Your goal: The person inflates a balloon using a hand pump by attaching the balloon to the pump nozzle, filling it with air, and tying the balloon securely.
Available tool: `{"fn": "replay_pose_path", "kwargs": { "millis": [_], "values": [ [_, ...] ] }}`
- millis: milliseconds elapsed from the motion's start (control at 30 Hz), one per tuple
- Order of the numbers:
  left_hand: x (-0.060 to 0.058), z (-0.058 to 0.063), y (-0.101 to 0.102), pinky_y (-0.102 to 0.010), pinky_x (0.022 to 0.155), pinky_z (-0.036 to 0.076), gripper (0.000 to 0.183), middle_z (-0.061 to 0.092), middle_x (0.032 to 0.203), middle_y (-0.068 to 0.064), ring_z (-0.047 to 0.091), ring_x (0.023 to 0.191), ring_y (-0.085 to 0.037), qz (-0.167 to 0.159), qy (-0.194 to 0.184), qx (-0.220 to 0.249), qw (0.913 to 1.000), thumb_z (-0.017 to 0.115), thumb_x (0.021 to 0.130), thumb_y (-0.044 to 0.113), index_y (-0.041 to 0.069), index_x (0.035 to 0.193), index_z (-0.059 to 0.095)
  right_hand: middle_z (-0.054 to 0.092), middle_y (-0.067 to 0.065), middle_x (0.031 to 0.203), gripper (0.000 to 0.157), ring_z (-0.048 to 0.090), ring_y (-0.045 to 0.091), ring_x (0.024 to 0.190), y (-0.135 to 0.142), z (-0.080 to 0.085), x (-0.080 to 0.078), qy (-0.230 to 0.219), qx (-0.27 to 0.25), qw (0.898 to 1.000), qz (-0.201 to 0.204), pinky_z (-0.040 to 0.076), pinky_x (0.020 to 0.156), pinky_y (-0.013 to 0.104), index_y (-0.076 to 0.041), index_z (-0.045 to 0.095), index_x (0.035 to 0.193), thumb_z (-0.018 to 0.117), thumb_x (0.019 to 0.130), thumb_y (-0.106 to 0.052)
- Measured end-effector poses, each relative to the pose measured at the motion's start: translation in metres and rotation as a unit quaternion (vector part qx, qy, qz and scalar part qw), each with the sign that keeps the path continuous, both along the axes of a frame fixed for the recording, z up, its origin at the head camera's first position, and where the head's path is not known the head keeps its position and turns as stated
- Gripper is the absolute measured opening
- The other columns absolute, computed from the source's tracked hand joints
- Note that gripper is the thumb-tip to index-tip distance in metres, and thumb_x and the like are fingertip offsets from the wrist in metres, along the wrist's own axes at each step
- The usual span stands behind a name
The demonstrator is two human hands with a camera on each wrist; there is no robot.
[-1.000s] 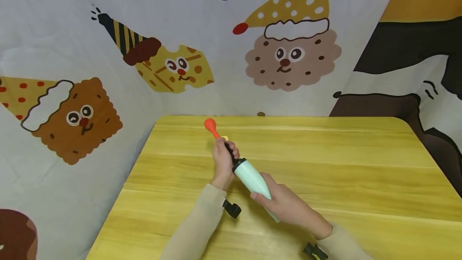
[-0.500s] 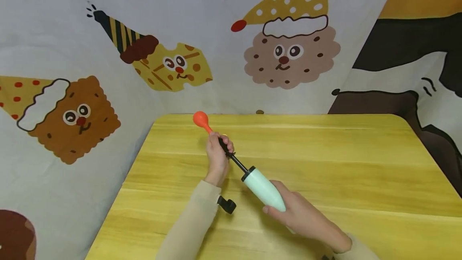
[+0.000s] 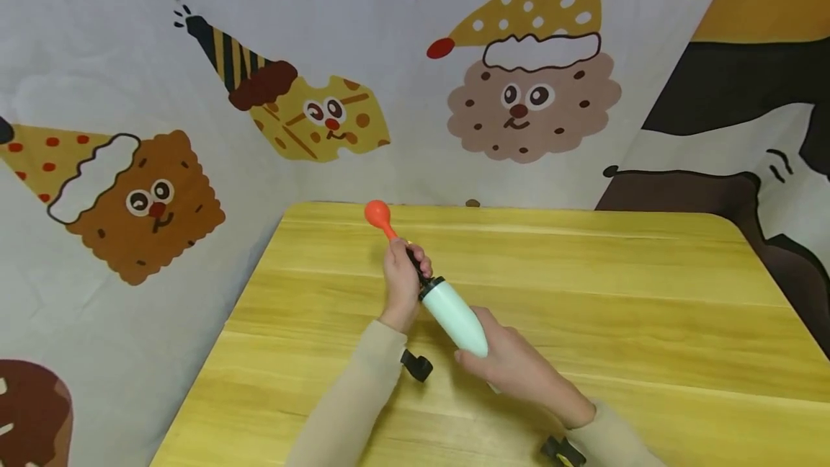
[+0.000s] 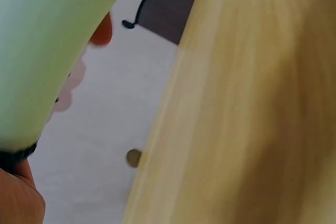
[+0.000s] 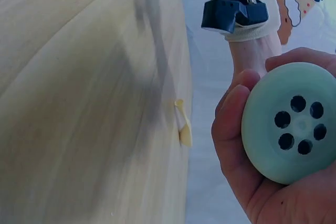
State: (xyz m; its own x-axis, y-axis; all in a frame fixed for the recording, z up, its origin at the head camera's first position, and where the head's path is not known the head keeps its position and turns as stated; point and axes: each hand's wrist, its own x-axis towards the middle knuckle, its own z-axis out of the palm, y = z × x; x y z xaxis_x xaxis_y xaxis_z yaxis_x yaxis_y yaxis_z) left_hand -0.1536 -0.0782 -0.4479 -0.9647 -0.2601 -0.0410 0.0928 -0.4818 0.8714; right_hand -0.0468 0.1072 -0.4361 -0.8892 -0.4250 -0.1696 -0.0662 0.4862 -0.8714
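Note:
A mint-green balloon pump slants across the head view, held above the table. My left hand grips its black nozzle end, where a small, partly filled orange-red balloon sticks out past the thumb. The right hand wraps round the lower barrel, with the thumb on the near side. Its round end, with several dark holes, faces the right wrist camera. In the left wrist view the barrel fills the upper left corner. The pump's black collar sits right against the left hand, hiding the rod.
A limp yellow balloon lies near the far edge of the wooden table, mostly hidden behind the left hand in the head view. A cloth wall printed with cartoon biscuits stands behind and left. Black camera mounts jut from both wrists.
Half a second ago the right hand had drawn the barrel back, baring the black rod; now the barrel is pushed up to the left hand again. The balloon looks slightly larger than one second ago.

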Motion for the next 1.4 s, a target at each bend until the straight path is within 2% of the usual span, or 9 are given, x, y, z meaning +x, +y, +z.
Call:
{"fn": "replay_pose_path", "kwargs": {
  "millis": [200,333,533,733,867,1033,1200,1300,1400],
  "values": [
    [-0.017,0.005,-0.027,-0.02,0.044,0.04,0.036,0.049,0.067,0.001,0.045,0.05,-0.008,0.034,0.006,0.01,0.9994,0.027,0.114,0.023,0.01,0.086,0.047,0.064,0.007,0.09,0.071,0.058,0.012,0.054,0.011,0.005,0.013,0.017,0.025,0.999,0.013,0.05,0.044,0.031,-0.012,0.041,0.153,0.075,0.095,-0.035],
    [-0.019,0.005,-0.037,-0.02,0.044,0.041,0.036,0.049,0.067,0.002,0.046,0.049,-0.009,0.042,0.009,0.017,0.9989,0.028,0.115,0.025,0.009,0.088,0.046,0.066,0.01,0.098,0.067,0.058,0.011,0.056,0.02,0.005,0.022,0.023,0.036,0.999,0.023,0.051,0.046,0.031,-0.013,0.044,0.15,0.075,0.095,-0.035],
    [-0.008,-0.004,-0.024,-0.02,0.046,0.041,0.036,0.048,0.069,0.001,0.046,0.051,-0.009,0.036,0.004,0.028,0.999,0.026,0.116,0.027,0.01,0.091,0.045,0.067,0.009,0.098,0.067,0.059,0.012,0.066,0.021,-0.002,0.018,0.04,0.047,0.998,0.027,0.052,0.052,0.029,-0.008,0.047,0.145,0.078,0.09,-0.029],
    [0.006,-0.013,0.0,-0.02,0.048,0.042,0.036,0.048,0.07,0.001,0.046,0.052,-0.009,-0.003,-0.006,0.023,0.9997,0.025,0.116,0.029,0.011,0.092,0.044,0.066,0.009,0.092,0.066,0.06,0.013,0.059,0.008,-0.008,0.001,0.038,0.039,0.998,0.018,0.052,0.048,0.03,-0.005,0.047,0.144,0.078,0.089,-0.024],
    [0.007,-0.013,0.005,-0.019,0.046,0.039,0.034,0.047,0.069,0.002,0.044,0.05,-0.007,0.007,-0.018,0.028,0.9994,0.026,0.116,0.028,0.01,0.093,0.044,0.065,0.01,0.091,0.067,0.061,0.015,0.057,0.0,-0.008,-0.007,0.023,0.026,0.999,0.02,0.052,0.045,0.031,-0.004,0.045,0.146,0.076,0.091,-0.025],
    [-0.008,-0.003,-0.01,-0.018,0.045,0.039,0.036,0.047,0.067,0.003,0.043,0.049,-0.006,0.02,-0.017,0.021,0.9994,0.025,0.115,0.025,0.011,0.088,0.045,0.063,0.008,0.085,0.071,0.059,0.014,0.052,-0.005,-0.004,-0.007,0.009,0.014,1.0,0.018,0.051,0.041,0.031,-0.005,0.041,0.15,0.075,0.094,-0.032],
    [-0.021,-0.002,-0.037,-0.018,0.043,0.039,0.037,0.048,0.066,0.002,0.044,0.049,-0.006,0.061,-0.009,0.026,0.9977,0.028,0.114,0.022,0.009,0.085,0.048,0.066,0.01,0.094,0.071,0.059,0.013,0.057,0.006,-0.002,0.008,0.02,0.034,0.999,0.031,0.05,0.045,0.03,-0.006,0.042,0.15,0.075,0.094,-0.034],
    [-0.02,-0.006,-0.044,-0.018,0.044,0.04,0.035,0.048,0.067,0.001,0.044,0.049,-0.007,0.062,-0.011,0.024,0.9977,0.027,0.115,0.022,0.009,0.089,0.046,0.067,0.012,0.102,0.068,0.059,0.012,0.065,0.015,-0.004,0.016,0.031,0.042,0.998,0.042,0.051,0.051,0.029,-0.006,0.043,0.149,0.076,0.095,-0.032],
    [-0.014,-0.01,-0.041,-0.02,0.044,0.04,0.033,0.048,0.067,0.001,0.045,0.049,-0.008,0.052,-0.016,0.022,0.9983,0.025,0.115,0.023,0.01,0.091,0.044,0.067,0.014,0.104,0.067,0.059,0.012,0.066,0.018,-0.007,0.02,0.028,0.033,0.998,0.048,0.052,0.052,0.029,-0.005,0.044,0.148,0.076,0.094,-0.03]
  ]
}}
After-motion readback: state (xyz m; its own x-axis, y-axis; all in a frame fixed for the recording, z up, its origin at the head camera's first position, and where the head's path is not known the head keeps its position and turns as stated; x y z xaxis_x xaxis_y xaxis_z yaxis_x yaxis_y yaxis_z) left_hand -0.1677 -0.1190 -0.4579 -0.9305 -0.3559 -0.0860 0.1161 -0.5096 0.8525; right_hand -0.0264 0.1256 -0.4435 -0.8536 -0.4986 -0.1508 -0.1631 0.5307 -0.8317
